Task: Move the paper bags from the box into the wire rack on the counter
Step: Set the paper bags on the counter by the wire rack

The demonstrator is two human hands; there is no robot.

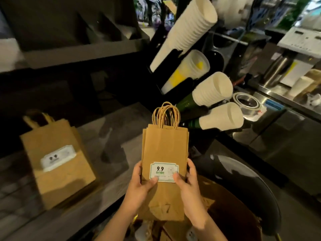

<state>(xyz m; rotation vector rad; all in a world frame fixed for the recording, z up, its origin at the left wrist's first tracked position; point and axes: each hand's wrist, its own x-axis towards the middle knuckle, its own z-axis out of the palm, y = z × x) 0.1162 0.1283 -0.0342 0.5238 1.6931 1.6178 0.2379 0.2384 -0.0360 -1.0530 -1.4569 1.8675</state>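
Observation:
I hold a flat stack of brown paper bags (164,153) upright in front of me, twine handles up and a white "9.9" label on the front. My left hand (139,186) grips the stack's left edge with the thumb on the label. My right hand (188,185) grips the right edge, thumb also on the label. Below my hands the open cardboard box (231,211) shows more brown bags inside. Another group of labelled brown bags (57,164) stands on the counter (111,134) at the left. No wire rack can be made out in the blur.
A black dispenser (175,80) holds slanted stacks of white paper cups (184,32) just behind the held bags. A dark shelf unit (73,32) hangs over the counter. A steel worktop (271,94) with a tape roll (246,101) lies at the right. A dark chair back (257,188) curves round the box.

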